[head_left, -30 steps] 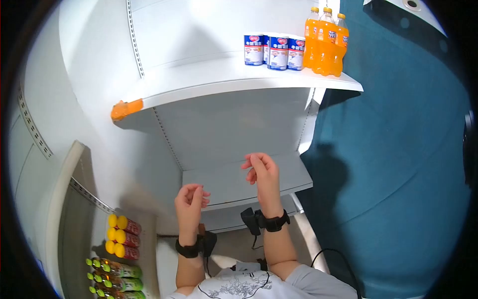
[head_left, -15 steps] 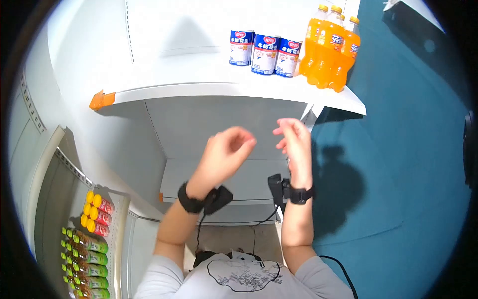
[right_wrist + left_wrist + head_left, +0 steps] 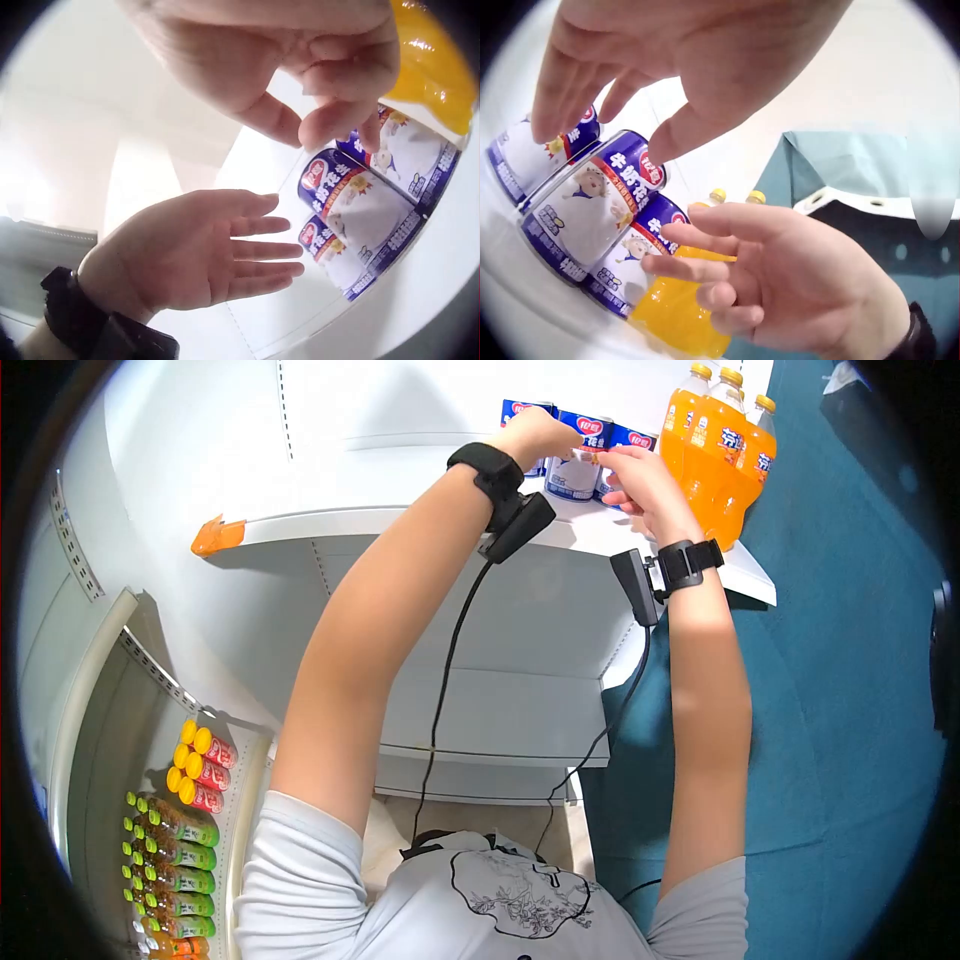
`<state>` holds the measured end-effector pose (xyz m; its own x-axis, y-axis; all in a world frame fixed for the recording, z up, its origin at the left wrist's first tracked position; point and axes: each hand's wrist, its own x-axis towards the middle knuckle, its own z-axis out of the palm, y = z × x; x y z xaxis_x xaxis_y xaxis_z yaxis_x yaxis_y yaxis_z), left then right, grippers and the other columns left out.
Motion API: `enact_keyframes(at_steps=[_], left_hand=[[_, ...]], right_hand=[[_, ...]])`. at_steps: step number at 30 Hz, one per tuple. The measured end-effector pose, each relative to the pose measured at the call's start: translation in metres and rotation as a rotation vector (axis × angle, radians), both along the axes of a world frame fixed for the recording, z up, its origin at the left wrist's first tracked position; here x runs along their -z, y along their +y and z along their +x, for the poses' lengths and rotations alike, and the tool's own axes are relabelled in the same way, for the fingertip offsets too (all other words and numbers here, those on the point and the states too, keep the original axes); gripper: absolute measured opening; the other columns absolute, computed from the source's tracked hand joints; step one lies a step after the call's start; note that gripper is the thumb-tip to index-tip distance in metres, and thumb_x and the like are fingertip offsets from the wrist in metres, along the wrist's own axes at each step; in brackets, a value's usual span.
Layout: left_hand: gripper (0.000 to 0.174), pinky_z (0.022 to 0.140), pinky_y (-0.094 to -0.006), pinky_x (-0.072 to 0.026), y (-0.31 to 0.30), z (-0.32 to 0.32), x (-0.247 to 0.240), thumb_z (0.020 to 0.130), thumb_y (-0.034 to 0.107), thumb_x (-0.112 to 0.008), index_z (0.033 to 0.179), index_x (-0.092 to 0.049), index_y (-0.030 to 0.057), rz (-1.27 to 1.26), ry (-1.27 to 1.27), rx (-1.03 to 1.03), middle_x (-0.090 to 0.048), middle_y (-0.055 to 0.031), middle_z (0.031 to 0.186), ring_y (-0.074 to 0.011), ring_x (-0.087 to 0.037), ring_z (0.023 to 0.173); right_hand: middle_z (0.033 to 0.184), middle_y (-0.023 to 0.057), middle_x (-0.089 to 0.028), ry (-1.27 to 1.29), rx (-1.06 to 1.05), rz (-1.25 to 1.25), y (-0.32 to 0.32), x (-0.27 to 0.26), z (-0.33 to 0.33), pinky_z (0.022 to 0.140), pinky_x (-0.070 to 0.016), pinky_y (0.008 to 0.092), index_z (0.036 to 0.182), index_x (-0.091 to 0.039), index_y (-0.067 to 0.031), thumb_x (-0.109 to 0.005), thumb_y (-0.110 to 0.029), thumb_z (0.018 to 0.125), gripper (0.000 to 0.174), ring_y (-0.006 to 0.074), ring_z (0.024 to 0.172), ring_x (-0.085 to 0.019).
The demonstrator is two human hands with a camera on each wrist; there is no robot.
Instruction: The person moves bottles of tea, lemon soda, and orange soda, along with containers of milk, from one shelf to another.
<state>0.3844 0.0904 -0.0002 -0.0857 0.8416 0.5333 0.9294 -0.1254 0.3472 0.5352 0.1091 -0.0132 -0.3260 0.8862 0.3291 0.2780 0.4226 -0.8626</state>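
Blue-and-white milk peanut drink cans stand in a row on the upper white shelf; the middle can shows best. My left hand is over the left can, its fingers extended and the thumb near the middle can's top. On the other side, my right hand is in front of the right can, palm turned inward and fingers loosely bent. Neither hand grips anything. In the right wrist view the left hand has straight fingers beside the row.
Orange soda bottles stand right of the cans, close to the right hand. Orange tape covers the shelf's left corner. Bottles with yellow caps and green caps fill a lower left shelf. Cables hang from both wrists.
Both hands have risen from below the upper shelf and reached forward to the cans, the left to the row's left side, the right to its right. The cans stay on the shelf.
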Motion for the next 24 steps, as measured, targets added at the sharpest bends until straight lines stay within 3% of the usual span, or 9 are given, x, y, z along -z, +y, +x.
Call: enact_keyframes(at_steps=[1, 3, 4, 5, 11, 15, 17, 19, 24], left_hand=[[0.032, 0.063, -0.0326, -0.0488, 0.003, -0.001, 0.000, 0.069, 0.026, -0.058, 0.089, -0.062, 0.0018, 0.002, -0.003, 0.003, -0.062, -0.0163, 0.085, -0.0284, -0.061, 0.072], [0.042, 0.083, -0.0390, -0.0453, 0.009, -0.005, -0.002, 0.074, 0.037, -0.061, 0.093, -0.061, -0.0007, -0.231, -0.289, 0.122, -0.057, -0.0164, 0.103, -0.0314, -0.051, 0.100], [0.041, 0.083, -0.0378, -0.0455, 0.009, -0.001, -0.002, 0.075, 0.037, -0.060, 0.095, -0.061, 0.0013, -0.254, -0.464, 0.107, -0.056, -0.0145, 0.106, -0.0310, -0.051, 0.100], [0.042, 0.082, -0.0380, -0.0463, 0.008, 0.001, 0.000, 0.076, 0.037, -0.058, 0.098, -0.060, 0.0014, -0.254, -0.450, 0.114, -0.056, -0.0147, 0.106, -0.0301, -0.052, 0.100], [0.045, 0.075, -0.0355, -0.0500, 0.025, 0.001, 0.005, 0.079, 0.035, -0.057, 0.101, -0.057, -0.0045, -0.243, -0.580, 0.089, -0.056, -0.0164, 0.105, -0.0281, -0.055, 0.095], [0.043, 0.075, -0.0377, -0.0502, 0.022, 0.003, 0.006, 0.078, 0.033, -0.058, 0.100, -0.057, -0.0042, -0.219, -0.517, 0.081, -0.055, -0.0173, 0.103, -0.0265, -0.054, 0.096], [0.049, 0.075, -0.0385, -0.0500, 0.016, 0.004, 0.003, 0.077, 0.033, -0.060, 0.108, -0.051, -0.0041, -0.262, -0.562, 0.109, -0.054, -0.0181, 0.106, -0.0273, -0.053, 0.098], [0.053, 0.075, -0.0386, -0.0496, 0.015, 0.006, 0.003, 0.076, 0.033, -0.062, 0.112, -0.047, -0.0037, -0.237, -0.594, 0.100, -0.053, -0.0183, 0.107, -0.0280, -0.053, 0.099], [0.062, 0.076, -0.0384, -0.0484, 0.025, 0.005, 0.012, 0.074, 0.034, -0.065, 0.117, -0.039, -0.0020, -0.149, -0.586, 0.088, -0.052, -0.0180, 0.109, -0.0289, -0.052, 0.102]], right_hand=[[0.086, 0.0074, -0.055, -0.003, 0.003, 0.002, 0.002, 0.001, -0.001, 0.041, -0.0352, 0.0177, 0.112, -0.048, -0.0033, -0.057, -0.025, 0.077, 0.042, 0.0074, 0.054, -0.053], [0.088, 0.0089, -0.054, -0.021, -0.047, 0.047, 0.011, 0.005, -0.007, 0.038, -0.0352, 0.0174, 0.121, -0.039, -0.0038, -0.057, -0.021, 0.078, 0.049, 0.0087, 0.052, -0.055], [0.097, 0.0138, -0.058, 0.005, -0.022, 0.055, 0.022, 0.008, -0.013, 0.038, -0.0400, 0.0214, 0.121, -0.038, -0.0005, -0.055, -0.015, 0.075, 0.051, 0.0141, 0.054, -0.060], [0.098, 0.0155, -0.057, 0.011, -0.030, 0.057, 0.032, 0.012, -0.014, 0.039, -0.0418, 0.0218, 0.123, -0.035, -0.0011, -0.056, -0.015, 0.074, 0.055, 0.0149, 0.054, -0.061], [0.096, 0.0183, -0.058, -0.018, 0.083, 0.115, 0.033, 0.014, -0.021, 0.043, -0.0439, 0.0223, 0.119, -0.037, -0.0005, -0.059, -0.018, 0.075, 0.052, 0.0139, 0.056, -0.061], [0.091, 0.0177, -0.058, -0.051, 0.147, 0.205, 0.035, 0.018, -0.027, 0.045, -0.0455, 0.0244, 0.115, -0.038, 0.0016, -0.062, -0.018, 0.074, 0.051, 0.0150, 0.053, -0.059], [0.090, 0.0178, -0.058, -0.057, 0.159, 0.214, 0.032, 0.017, -0.029, 0.048, -0.0464, 0.0254, 0.113, -0.039, 0.0024, -0.063, -0.017, 0.073, 0.051, 0.0166, 0.054, -0.058], [0.081, 0.0108, -0.056, -0.031, 0.151, 0.261, 0.037, 0.023, -0.031, 0.039, -0.0364, 0.0216, 0.115, -0.036, 0.0002, -0.061, -0.016, 0.076, 0.050, 0.0087, 0.048, -0.047], [0.085, 0.0122, -0.056, -0.044, 0.234, 0.452, 0.050, 0.032, -0.033, 0.046, -0.0424, 0.0224, 0.111, -0.041, 0.0009, -0.063, -0.016, 0.073, 0.047, 0.0120, 0.058, -0.052]])
